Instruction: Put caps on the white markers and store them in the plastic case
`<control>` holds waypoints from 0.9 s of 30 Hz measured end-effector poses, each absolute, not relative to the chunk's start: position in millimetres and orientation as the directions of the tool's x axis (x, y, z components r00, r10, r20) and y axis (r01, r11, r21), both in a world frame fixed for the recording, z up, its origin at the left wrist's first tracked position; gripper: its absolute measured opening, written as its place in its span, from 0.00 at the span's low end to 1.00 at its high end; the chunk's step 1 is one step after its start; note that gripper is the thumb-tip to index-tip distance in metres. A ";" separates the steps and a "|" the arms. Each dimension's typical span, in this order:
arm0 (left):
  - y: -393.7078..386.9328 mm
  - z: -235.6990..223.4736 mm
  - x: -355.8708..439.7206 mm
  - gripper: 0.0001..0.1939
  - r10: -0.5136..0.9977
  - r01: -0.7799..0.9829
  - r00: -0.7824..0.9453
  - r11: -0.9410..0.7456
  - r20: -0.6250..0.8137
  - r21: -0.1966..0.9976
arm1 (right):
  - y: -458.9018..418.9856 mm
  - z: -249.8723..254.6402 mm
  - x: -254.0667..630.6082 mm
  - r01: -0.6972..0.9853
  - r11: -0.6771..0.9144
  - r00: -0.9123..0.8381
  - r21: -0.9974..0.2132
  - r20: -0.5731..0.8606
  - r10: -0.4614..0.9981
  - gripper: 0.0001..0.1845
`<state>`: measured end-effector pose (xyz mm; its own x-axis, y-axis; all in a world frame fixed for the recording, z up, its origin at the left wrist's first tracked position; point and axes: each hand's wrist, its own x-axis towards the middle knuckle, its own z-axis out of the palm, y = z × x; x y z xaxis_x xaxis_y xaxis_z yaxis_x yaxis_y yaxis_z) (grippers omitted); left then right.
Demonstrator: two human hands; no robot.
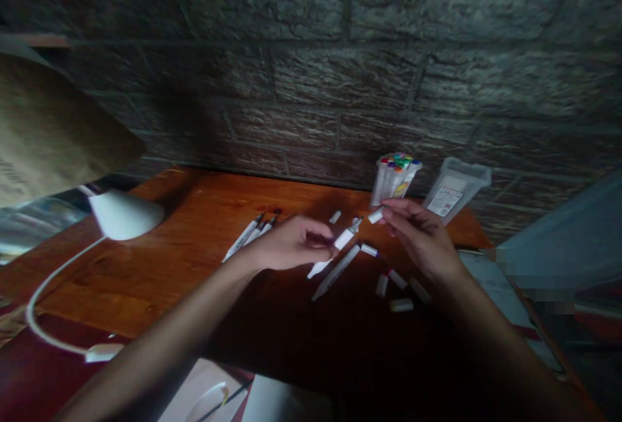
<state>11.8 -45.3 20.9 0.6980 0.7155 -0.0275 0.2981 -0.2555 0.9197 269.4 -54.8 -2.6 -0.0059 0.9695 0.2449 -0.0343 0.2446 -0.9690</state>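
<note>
My left hand (pixel 296 240) is closed on a white marker (pixel 344 238), its uncapped tip pointing up and to the right. Just across from that tip, my right hand (pixel 420 231) pinches a white marker cap (pixel 376 215), apart from the marker. Below them another marker (pixel 335 274) lies slantwise on the wooden table (pixel 194 208). Several loose caps are scattered around, among them a cap (pixel 369 250) beside that marker and a cap (pixel 401 305) nearer to me. Left of my left hand lie several uncapped markers (pixel 243 239), partly hidden by it.
A clear holder full of colored markers (pixel 396 179) stands by the brick wall (pixel 311 72), next to a clear plastic case (pixel 457 188) with a label. A white lamp base (pixel 124 214) with a cord sits at left. White paper (pixel 286 399) lies at the front edge.
</note>
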 end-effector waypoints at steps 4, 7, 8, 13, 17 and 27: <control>-44.2 19.5 20.1 0.08 0.709 0.246 0.705 -0.220 -0.018 0.944 | -56.1 1.2 270.5 -0.194 0.259 0.006 -0.946 0.263 0.965 0.11; -43.2 19.5 19.2 0.07 0.708 0.226 0.706 -0.197 -0.021 0.954 | -58.5 4.5 268.8 -0.202 0.243 -0.028 -0.949 0.253 0.967 0.10; -43.1 19.4 18.9 0.06 0.709 0.222 0.705 -0.194 -0.020 0.956 | -59.5 5.4 267.4 -0.185 0.233 -0.055 -0.955 0.247 0.967 0.10; -48.0 20.6 25.1 0.06 0.679 0.167 0.730 -0.070 -0.076 0.983 | -67.1 6.7 255.8 -0.077 0.225 -0.182 -0.971 0.235 0.955 0.11; -49.6 27.2 37.3 0.12 0.609 0.009 0.770 0.287 -0.190 0.958 | -76.2 8.6 244.5 -0.023 0.289 -0.200 -0.957 0.287 0.937 0.14; -8.4 42.9 12.7 0.33 0.761 -0.425 0.574 0.594 -0.304 0.684 | 4.2 -4.0 234.6 0.646 0.536 -0.412 -0.543 0.343 0.844 0.22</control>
